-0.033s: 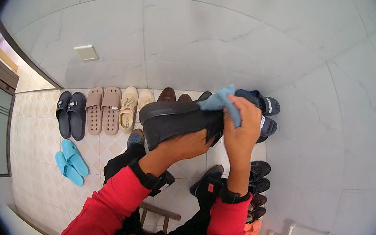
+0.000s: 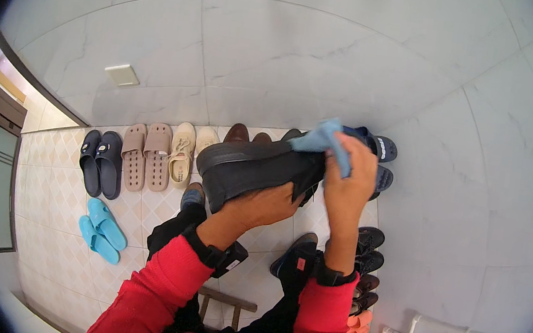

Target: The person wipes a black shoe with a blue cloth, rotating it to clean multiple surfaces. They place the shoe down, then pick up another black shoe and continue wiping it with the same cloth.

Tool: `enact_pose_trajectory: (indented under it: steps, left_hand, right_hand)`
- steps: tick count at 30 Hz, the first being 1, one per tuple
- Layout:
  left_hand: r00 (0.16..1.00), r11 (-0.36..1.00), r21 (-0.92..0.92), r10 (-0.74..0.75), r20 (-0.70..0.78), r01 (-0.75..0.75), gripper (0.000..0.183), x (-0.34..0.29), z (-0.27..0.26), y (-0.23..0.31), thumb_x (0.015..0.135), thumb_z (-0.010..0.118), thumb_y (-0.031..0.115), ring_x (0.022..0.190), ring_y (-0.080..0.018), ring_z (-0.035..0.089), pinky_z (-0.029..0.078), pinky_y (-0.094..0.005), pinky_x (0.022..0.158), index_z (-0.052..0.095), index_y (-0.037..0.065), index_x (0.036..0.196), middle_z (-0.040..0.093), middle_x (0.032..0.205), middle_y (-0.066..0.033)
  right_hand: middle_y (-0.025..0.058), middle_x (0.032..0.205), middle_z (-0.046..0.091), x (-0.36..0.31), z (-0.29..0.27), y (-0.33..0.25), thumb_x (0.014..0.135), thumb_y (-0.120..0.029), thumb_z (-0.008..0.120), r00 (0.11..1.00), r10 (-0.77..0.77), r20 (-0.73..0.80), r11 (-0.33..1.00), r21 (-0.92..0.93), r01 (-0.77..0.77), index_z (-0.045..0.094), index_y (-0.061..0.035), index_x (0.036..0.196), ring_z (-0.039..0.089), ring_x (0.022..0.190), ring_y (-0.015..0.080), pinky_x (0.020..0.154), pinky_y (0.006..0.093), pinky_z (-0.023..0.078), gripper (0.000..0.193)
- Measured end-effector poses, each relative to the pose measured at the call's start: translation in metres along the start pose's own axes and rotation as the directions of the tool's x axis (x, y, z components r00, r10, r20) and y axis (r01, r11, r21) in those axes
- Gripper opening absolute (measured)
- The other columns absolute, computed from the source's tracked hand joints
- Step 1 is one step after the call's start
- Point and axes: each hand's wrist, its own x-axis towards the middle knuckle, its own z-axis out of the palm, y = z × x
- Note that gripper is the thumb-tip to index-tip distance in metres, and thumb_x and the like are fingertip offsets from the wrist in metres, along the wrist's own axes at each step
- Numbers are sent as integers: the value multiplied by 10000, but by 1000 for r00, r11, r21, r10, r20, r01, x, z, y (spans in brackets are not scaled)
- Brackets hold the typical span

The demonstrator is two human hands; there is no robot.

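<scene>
A black shoe (image 2: 255, 173) is held up in front of me, tilted on its side with its thick sole facing the wall. My left hand (image 2: 265, 205) is closed on it, the fingers reaching into its opening, where their tips are hidden. In my right hand (image 2: 354, 170) is a light blue cloth (image 2: 320, 137), pinched between the fingers. Part of the cloth lies against the toe end of the shoe, and a loose corner hangs beside my fingers.
Along the wall stand dark slippers (image 2: 108, 164), beige slippers (image 2: 158, 158), cream canvas shoes (image 2: 181, 156) and brown shoes (image 2: 237, 133). Turquoise slippers (image 2: 106, 223) lie at the left. Black shoes (image 2: 369, 262) and orange slippers (image 2: 359, 324) line the right wall. A wooden stool (image 2: 237, 304) is below me.
My right hand and the blue cloth have shifted slightly to the right, toward the end of the shoe. My left hand and the shoe have barely moved.
</scene>
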Motion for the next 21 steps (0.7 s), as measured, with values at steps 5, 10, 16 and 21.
enact_pose_trajectory:
  steps: [5, 10, 16, 21]
  left_hand:
    - [951, 923, -377, -46, -307, -77, 298, 1, 2, 5, 884, 627, 243, 945, -322, 644, 487, -393, 889, 661, 37, 1096, 669, 1024, -182]
    - [971, 177, -982, -239, 17, 61, 412, 8, 0, 4, 894, 663, 245, 1060, -205, 612, 459, -329, 946, 610, -7, 1214, 652, 1138, -118]
    - [959, -477, -878, -230, 166, 37, 439, 13, -13, -6, 942, 607, 251, 1115, -210, 606, 450, -346, 1006, 543, 8, 1302, 636, 1218, -113]
    - [929, -600, -785, -359, 92, -155, 416, 22, -17, -20, 982, 521, 337, 1113, -255, 607, 437, -405, 1018, 562, 16, 1244, 646, 1213, -119]
  right_hand:
    - [120, 1109, 646, 9, -18, 30, 881, -97, 678, 887, 362, -285, 932, 98, -349, 647, -47, 1151, 586, 1034, 285, 929, 381, 445, 277]
    - [133, 1128, 618, 5, -7, 25, 941, -147, 632, 867, 436, -243, 885, 292, -363, 609, 3, 1188, 587, 1053, 251, 948, 357, 442, 290]
    - [124, 1080, 598, 1, 11, -7, 864, -43, 676, 926, 346, -154, 911, 292, -292, 623, -16, 1095, 591, 1026, 277, 921, 366, 457, 238]
    - [119, 1033, 597, -6, 15, -33, 764, 48, 696, 994, -4, 109, 940, 340, -34, 646, -27, 1024, 598, 963, 264, 880, 327, 461, 275]
